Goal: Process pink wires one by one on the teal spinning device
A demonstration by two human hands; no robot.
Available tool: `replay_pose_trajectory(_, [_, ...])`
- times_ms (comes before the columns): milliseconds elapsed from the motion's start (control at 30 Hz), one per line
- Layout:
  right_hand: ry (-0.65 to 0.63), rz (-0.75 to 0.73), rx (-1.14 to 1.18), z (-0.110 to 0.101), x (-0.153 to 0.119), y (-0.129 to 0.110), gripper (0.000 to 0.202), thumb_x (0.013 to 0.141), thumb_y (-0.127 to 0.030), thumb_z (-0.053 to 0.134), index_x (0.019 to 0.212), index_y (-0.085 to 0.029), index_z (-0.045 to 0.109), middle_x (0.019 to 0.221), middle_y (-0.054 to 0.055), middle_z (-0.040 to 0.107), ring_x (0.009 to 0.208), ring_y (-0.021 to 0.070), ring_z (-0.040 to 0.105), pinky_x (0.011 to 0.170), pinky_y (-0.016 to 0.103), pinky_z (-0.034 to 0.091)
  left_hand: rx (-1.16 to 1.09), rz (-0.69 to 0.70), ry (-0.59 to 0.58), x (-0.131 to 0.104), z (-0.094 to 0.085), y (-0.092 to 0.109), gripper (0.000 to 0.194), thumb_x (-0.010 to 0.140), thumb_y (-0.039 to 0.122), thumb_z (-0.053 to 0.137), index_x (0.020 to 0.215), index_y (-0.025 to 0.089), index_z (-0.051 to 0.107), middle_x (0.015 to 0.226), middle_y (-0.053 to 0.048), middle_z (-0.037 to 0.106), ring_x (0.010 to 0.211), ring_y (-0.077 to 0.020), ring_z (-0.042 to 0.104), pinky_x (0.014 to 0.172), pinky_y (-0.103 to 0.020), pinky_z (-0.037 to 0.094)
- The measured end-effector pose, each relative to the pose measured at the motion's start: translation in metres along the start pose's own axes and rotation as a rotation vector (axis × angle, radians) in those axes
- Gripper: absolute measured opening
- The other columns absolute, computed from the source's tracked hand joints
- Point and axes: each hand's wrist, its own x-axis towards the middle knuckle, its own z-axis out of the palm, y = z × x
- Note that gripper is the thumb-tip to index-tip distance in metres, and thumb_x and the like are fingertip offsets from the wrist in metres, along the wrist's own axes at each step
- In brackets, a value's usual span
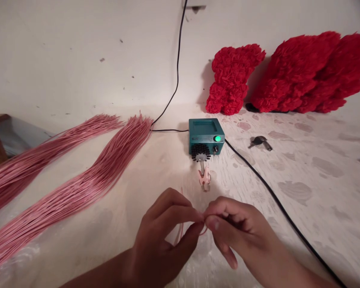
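Observation:
My left hand (171, 232) and my right hand (237, 228) meet fingertip to fingertip in front of a small green machine (206, 130). Between their pinched fingers runs a thin pink cord (203, 232), bent into a small loop just below the fingertips. Part of the cord passes behind my left hand and shows above and below its fingers. The very ends of the cord are hidden by my fingers. A pink clip (204, 178) sits on the machine's shaft, just beyond my hands. The machine's round button glows green.
Two long bundles of pink cord (108, 164) lie on the left. Red artificial flowers (231, 80) stand in clusters against the wall at the back right. Keys (259, 142) rest on the patterned table cover. A black cable (270, 188) crosses the right side; another climbs the wall.

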Motion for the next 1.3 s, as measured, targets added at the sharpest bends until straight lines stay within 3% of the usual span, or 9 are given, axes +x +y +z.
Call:
replay_pose_trajectory(300, [0.018, -0.036, -0.079, 0.001, 0.0, 0.001, 0.025, 0.093, -0.036, 0.054, 0.077, -0.018, 0.06, 0.05, -0.007, 0.046, 0.043, 0.0055, 0.041, 0.045, 0.017, 0.038, -0.012, -0.018, 0.002, 0.0, 0.0, 0.0, 0.015, 0.08, -0.003, 0.064, 0.082, 0.012, 0.066, 0.074, -0.001, 0.058, 0.067, -0.0089, 0.058, 0.059, -0.017, 0.049])
replay_pose_trajectory(433, [0.108, -0.174, -0.292, 0.002, -0.002, 0.0, 0.019, 0.092, -0.028, 0.055, 0.077, -0.02, 0.062, 0.051, -0.007, 0.048, 0.044, 0.0059, 0.044, 0.042, 0.015, 0.037, -0.031, -0.088, -0.024, -0.001, 0.0, 0.003, 0.014, 0.082, 0.0, 0.063, 0.081, 0.014, 0.064, 0.075, -0.001, 0.06, 0.068, -0.0091, 0.06, 0.062, -0.017, 0.05])
replay_pose_trajectory(567, [0.23, -0.411, -0.567, 0.001, -0.003, 0.003, 0.014, 0.09, -0.022, 0.058, 0.077, -0.022, 0.065, 0.058, -0.005, 0.056, 0.047, 0.0063, 0.049, 0.043, 0.015, 0.039, -0.123, -0.384, -0.101, -0.006, 0.001, 0.007, 0.013, 0.087, 0.007, 0.059, 0.084, 0.019, 0.061, 0.081, 0.001, 0.068, 0.074, -0.0111, 0.065, 0.068, -0.021, 0.052])
replay_pose_trajectory(667, [0.252, -0.487, -0.689, -0.001, -0.003, 0.005, 0.015, 0.091, -0.022, 0.059, 0.077, -0.022, 0.065, 0.059, -0.004, 0.06, 0.049, 0.0077, 0.054, 0.046, 0.016, 0.042, -0.247, -0.622, -0.136, -0.008, 0.002, 0.009, 0.006, 0.09, 0.016, 0.058, 0.085, 0.02, 0.059, 0.083, 0.0, 0.069, 0.079, -0.0139, 0.066, 0.07, -0.025, 0.052])
replay_pose_trajectory(767, [0.214, -0.49, -0.739, -0.002, -0.002, 0.004, 0.02, 0.093, -0.022, 0.056, 0.074, -0.022, 0.065, 0.058, -0.004, 0.062, 0.049, 0.008, 0.056, 0.045, 0.017, 0.042, -0.5, -0.734, -0.175, -0.006, 0.001, 0.009, 0.01, 0.092, 0.021, 0.057, 0.082, 0.019, 0.054, 0.075, -0.001, 0.068, 0.074, -0.015, 0.066, 0.07, -0.029, 0.053])
replay_pose_trajectory(900, [0.221, -0.521, -0.803, -0.004, -0.003, 0.0, 0.021, 0.089, -0.019, 0.056, 0.069, -0.022, 0.06, 0.055, -0.005, 0.058, 0.044, 0.0069, 0.051, 0.041, 0.016, 0.04, -0.672, -0.874, -0.16, -0.003, 0.001, 0.008, 0.014, 0.086, 0.019, 0.061, 0.076, 0.017, 0.051, 0.066, 0.001, 0.065, 0.056, -0.0105, 0.058, 0.056, -0.024, 0.05])
replay_pose_trajectory(1000, [0.275, -0.554, -0.797, -0.007, -0.007, 0.002, 0.009, 0.085, -0.017, 0.057, 0.085, -0.025, 0.06, 0.058, -0.007, 0.055, 0.049, 0.0079, 0.056, 0.048, 0.017, 0.047, -0.639, -0.893, -0.162, -0.002, 0.001, 0.008, 0.014, 0.081, 0.018, 0.064, 0.073, 0.016, 0.053, 0.065, 0.0, 0.065, 0.054, -0.0095, 0.055, 0.05, -0.021, 0.046])
replay_pose_trajectory(1100, [0.275, -0.576, -0.808, -0.01, -0.009, 0.004, 0.027, 0.086, -0.015, 0.056, 0.108, -0.03, 0.059, 0.067, -0.007, 0.059, 0.055, 0.008, 0.06, 0.054, 0.018, 0.05, -0.625, -0.891, -0.162, -0.002, 0.001, 0.009, 0.014, 0.08, 0.018, 0.065, 0.071, 0.016, 0.055, 0.064, -0.001, 0.066, 0.053, -0.0089, 0.054, 0.049, -0.02, 0.044])
replay_pose_trajectory(1300, [0.105, -0.627, -0.864, -0.009, -0.007, -0.002, 0.015, 0.088, -0.009, 0.058, 0.09, -0.023, 0.064, 0.064, -0.006, 0.063, 0.054, 0.0062, 0.058, 0.053, 0.016, 0.045, -0.647, -0.859, -0.165, -0.003, 0.001, 0.008, 0.014, 0.08, 0.016, 0.066, 0.071, 0.017, 0.055, 0.062, -0.001, 0.068, 0.048, -0.0072, 0.05, 0.045, -0.018, 0.042])
